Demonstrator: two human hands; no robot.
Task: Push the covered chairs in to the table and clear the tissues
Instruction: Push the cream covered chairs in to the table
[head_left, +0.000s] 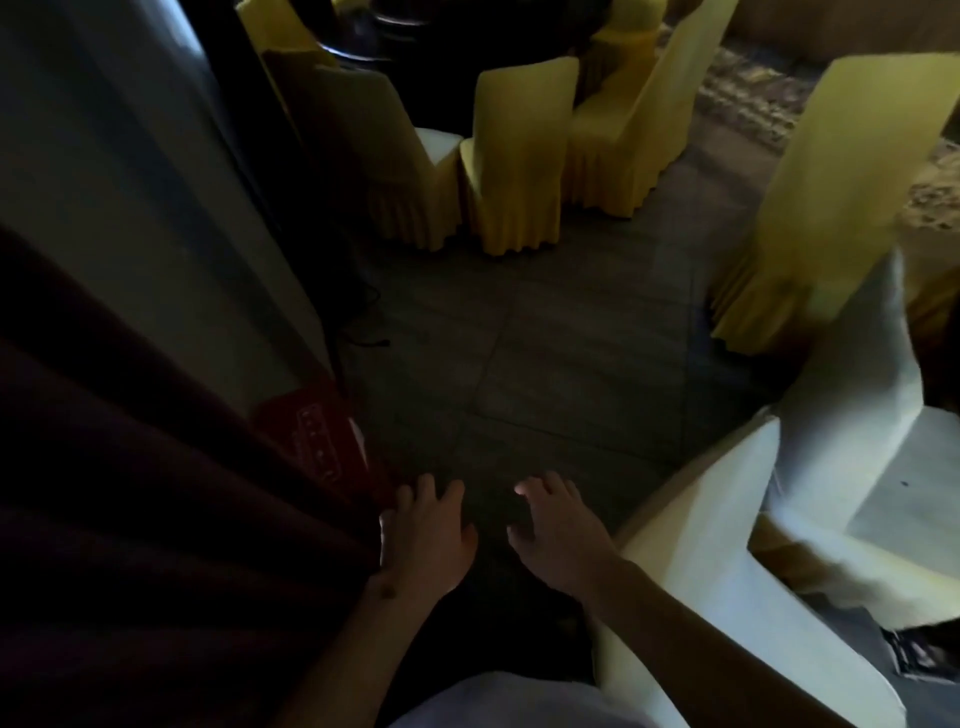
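Left hand (426, 535) and right hand (558, 535) spreading empty over floor (545, 353); risk: hip snagging white chair (727, 545) alongside.

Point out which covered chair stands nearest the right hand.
The white-covered chair at lower right, just beside the right hand. The yellow-covered chairs all stand farther off across the tiled floor.

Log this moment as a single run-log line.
left hand: open, empty | right hand: open, empty | yellow covered chairs: ahead, untouched | white covered chair: beside right hand | tissues: not visible
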